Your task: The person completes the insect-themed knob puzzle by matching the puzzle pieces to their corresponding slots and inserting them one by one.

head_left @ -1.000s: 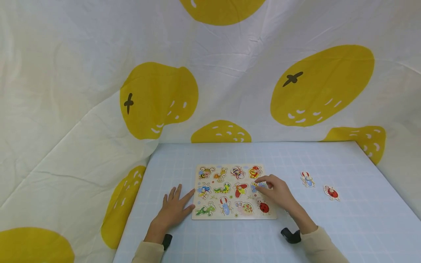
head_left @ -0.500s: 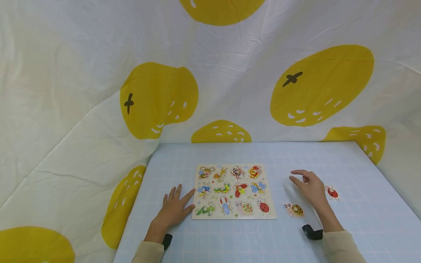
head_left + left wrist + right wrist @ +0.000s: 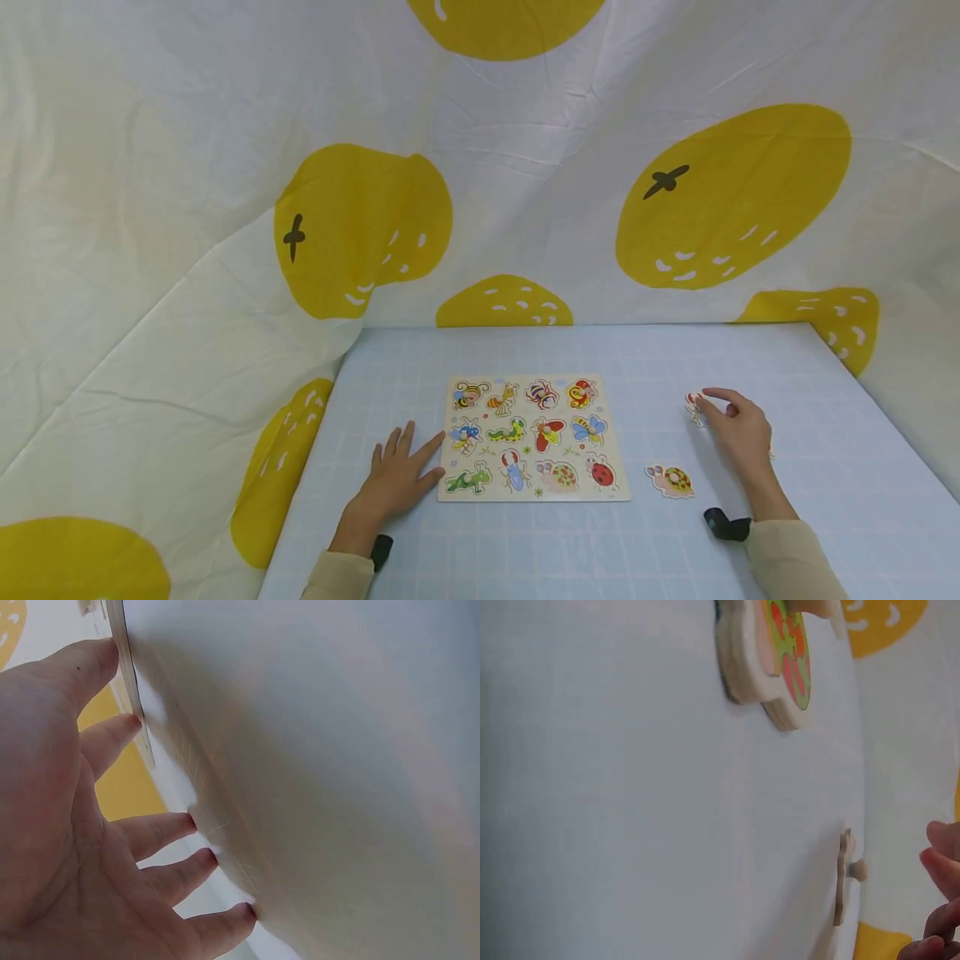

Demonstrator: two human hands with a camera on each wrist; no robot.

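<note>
A wooden insect puzzle board (image 3: 534, 492) lies on the table, with knobbed pieces in several of its places. My left hand (image 3: 401, 475) rests flat at its left side, fingers spread, thumb and index fingertips right at the board's edge (image 3: 133, 675). My right hand (image 3: 738, 429) hovers by the red-and-blue beetle piece (image 3: 694, 409), overlapping part of it. Thumb and index finger are apart, the other fingers bent. In the right wrist view the fingertips (image 3: 934, 859) stand apart from the beetle piece's wooden knob (image 3: 859, 870), holding nothing.
A snail piece (image 3: 672, 482) lies right of the board, nearer the person. The edge of the ladybug piece (image 3: 772, 446) peeks out behind the right hand. A white cloth (image 3: 525, 208) with yellow fruit prints hangs behind the pale blue table (image 3: 405, 358).
The right hand has moved right from over the board's bee piece, past the snail piece, to the beetle piece, now covering most of the ladybug piece. The left hand stays put.
</note>
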